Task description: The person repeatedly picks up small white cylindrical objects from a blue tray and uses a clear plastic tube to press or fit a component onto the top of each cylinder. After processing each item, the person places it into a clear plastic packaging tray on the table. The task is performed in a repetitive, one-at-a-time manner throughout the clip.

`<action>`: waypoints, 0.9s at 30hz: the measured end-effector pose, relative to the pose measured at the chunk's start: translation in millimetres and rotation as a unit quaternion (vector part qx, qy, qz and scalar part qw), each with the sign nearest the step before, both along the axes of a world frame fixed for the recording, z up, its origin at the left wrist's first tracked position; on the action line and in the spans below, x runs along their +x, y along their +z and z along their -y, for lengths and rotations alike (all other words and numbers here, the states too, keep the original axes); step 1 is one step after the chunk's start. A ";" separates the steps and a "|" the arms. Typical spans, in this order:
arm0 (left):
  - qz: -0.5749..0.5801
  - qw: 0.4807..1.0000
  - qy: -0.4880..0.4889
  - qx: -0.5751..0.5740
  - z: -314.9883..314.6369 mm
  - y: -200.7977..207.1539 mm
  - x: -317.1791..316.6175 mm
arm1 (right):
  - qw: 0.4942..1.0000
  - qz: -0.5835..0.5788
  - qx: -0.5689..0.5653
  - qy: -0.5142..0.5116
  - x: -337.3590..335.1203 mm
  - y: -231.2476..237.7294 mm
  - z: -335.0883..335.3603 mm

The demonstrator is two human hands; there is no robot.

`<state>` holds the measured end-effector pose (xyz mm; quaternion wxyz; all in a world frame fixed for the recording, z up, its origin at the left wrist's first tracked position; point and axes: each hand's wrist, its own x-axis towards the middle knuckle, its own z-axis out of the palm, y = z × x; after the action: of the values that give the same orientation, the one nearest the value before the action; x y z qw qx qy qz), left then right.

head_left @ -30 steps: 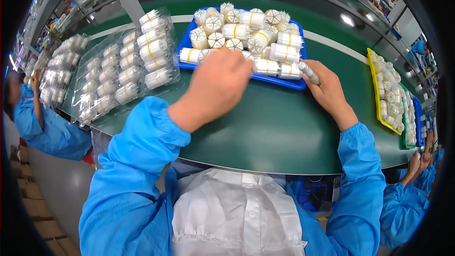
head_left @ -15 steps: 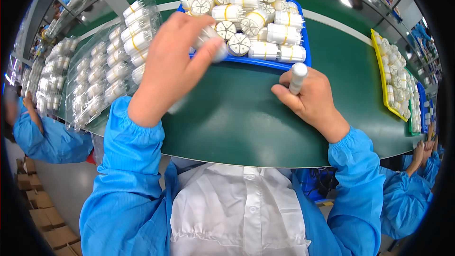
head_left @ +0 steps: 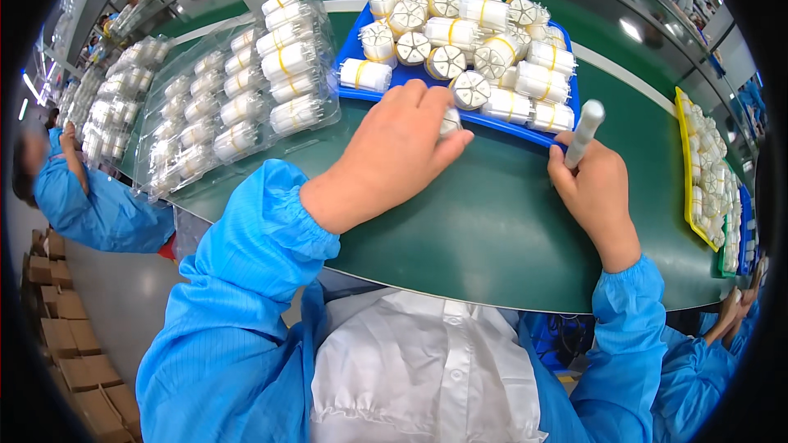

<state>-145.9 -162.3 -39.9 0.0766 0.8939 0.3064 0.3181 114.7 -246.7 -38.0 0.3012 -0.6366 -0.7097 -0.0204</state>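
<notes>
In front of the blue tray (head_left: 525, 133), my left hand (head_left: 390, 152) is closed around a white cylindrical part (head_left: 450, 121); the fingers hide most of it. My right hand (head_left: 597, 184), beside the tray's near right corner, grips a white pen-like stick (head_left: 585, 131) that points upward. Heaped in the tray are several white cylinders (head_left: 451, 31) with yellow bands, some showing round ends divided into segments and thin prongs. One banded cylinder (head_left: 365, 75) lies on its side at the tray's left end.
Left of the tray, clear plastic blister trays (head_left: 238, 98) hold rows of similar cylinders. A yellow tray (head_left: 688, 172) of white parts stands at the right, on the green table (head_left: 427, 238). Co-workers in blue sleeves (head_left: 103, 205) are at both sides; cardboard boxes (head_left: 70, 332) stand on the floor.
My left hand has moved right and nearer to me, from the tray's left side to its front edge, still holding a cylinder. The whole view has shifted; my right hand keeps the stick.
</notes>
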 end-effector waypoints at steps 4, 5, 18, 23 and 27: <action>0.008 1.000 -0.001 0.008 -5.9 -5.7 2.4 | 1.000 -0.015 -0.013 -0.009 18.3 -1.0 -6.7; 0.014 1.000 -0.014 0.017 -9.2 -7.5 4.2 | 1.000 -0.011 -0.015 -0.015 20.4 -0.4 -4.9; 0.099 0.967 -0.164 -0.170 16.2 -8.6 20.6 | 0.925 -0.360 -0.093 0.076 -7.5 6.2 8.7; 0.103 0.965 -0.173 -0.169 18.7 -14.9 26.8 | 0.970 -0.203 -0.090 0.102 -11.6 -13.9 10.9; 0.105 0.967 -0.169 -0.160 21.2 -15.9 27.9 | 0.957 -0.217 -0.136 0.134 -7.2 -5.7 8.9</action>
<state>-118.0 -183.6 -55.8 0.3032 0.8703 0.1882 0.3393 107.6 -255.6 -43.7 0.3585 -0.5594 -0.7026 0.2550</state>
